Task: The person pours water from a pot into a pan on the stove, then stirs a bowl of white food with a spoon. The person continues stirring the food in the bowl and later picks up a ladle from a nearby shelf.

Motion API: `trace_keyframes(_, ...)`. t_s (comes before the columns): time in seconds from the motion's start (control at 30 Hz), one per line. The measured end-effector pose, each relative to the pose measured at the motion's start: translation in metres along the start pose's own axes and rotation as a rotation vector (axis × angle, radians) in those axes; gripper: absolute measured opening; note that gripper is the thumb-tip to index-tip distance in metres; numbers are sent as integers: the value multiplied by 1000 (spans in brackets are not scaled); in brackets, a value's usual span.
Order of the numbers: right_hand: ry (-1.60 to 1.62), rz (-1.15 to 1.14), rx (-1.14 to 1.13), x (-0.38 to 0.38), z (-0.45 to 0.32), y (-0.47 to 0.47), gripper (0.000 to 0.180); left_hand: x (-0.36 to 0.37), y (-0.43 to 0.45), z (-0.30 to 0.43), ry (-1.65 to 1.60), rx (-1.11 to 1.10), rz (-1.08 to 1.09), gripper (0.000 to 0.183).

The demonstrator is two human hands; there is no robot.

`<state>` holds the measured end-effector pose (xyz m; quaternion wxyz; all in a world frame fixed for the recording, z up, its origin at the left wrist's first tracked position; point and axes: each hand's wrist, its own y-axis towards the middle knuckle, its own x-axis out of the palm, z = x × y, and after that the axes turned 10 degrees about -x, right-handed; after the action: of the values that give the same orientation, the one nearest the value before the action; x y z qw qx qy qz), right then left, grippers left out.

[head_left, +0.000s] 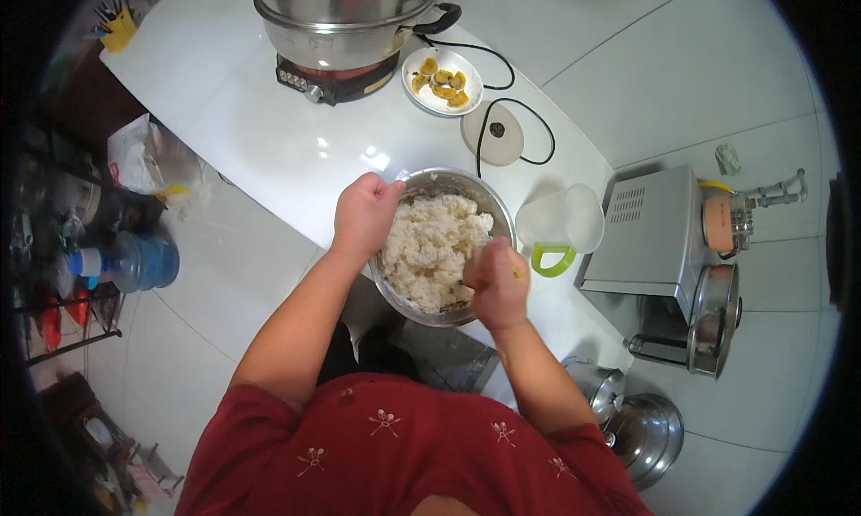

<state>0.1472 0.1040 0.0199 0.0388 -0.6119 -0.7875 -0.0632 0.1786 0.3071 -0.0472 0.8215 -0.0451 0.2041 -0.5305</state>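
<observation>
A round stainless steel bowl (500,203) stands at the front edge of the white worktop, filled with a crumbly, pale dough-like mass (434,250). My left hand (366,213) grips the bowl's rim at its left, thumb on the edge. Over the right part of the bowl, my right hand (501,280) is closed in a fist around a slim implement; blur and the fingers hide most of it, so its kind cannot be told. Just right of the bowl lies a translucent plastic jug (558,220) with a green handle.
A steel steamer pot (336,38) stands on an electric cooker (350,85) at the back. Nearby are a white plate (412,92) with yellow dumpling-like pieces, a round lid (508,146) and a black cable (553,139). A microwave oven (642,233) and lidded steel pots (599,388) stand at the right.
</observation>
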Motion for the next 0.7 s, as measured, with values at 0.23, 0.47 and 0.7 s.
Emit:
trace_keyframes(0.23,536,353,-26,12,13,39,54,1,1,-4,-83,0,-28,35)
trace_keyframes(0.47,544,499,-271,-4,-20,52,56,-4,1,-1,-175,-105,-124,35)
trace_keyframes(0.7,402,341,-459,-13,-67,49,55,-2,5,-7,-224,-100,-144,32)
